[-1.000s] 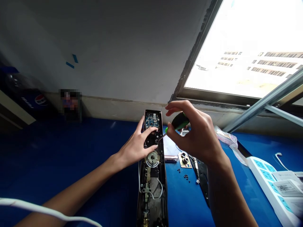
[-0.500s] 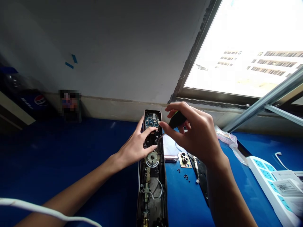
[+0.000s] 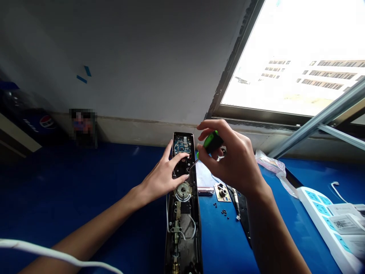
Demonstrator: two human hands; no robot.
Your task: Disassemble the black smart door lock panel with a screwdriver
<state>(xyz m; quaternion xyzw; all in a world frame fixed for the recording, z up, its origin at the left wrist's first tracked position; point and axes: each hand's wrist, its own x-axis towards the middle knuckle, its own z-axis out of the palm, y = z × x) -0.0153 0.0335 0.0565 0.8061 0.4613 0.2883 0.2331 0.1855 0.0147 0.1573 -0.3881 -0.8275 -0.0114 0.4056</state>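
Observation:
A long black door-lock body lies open on the blue table, showing a blue circuit board, a round metal hub and thin wires. My left hand rests on the lock's left edge, fingers spread over its upper part. My right hand is closed round a screwdriver with a green and black handle. The screwdriver's thin shaft slants down to the left, its tip at the lock just below the circuit board.
A small brass plate, several loose black screws and a black cover strip lie right of the lock. A white power strip with paper labels sits at the far right. A white cable crosses the lower left. Wall and window stand behind.
My right hand has turned the screwdriver handle between its fingers, so the green part shows again. The left hand and the lock have stayed put.

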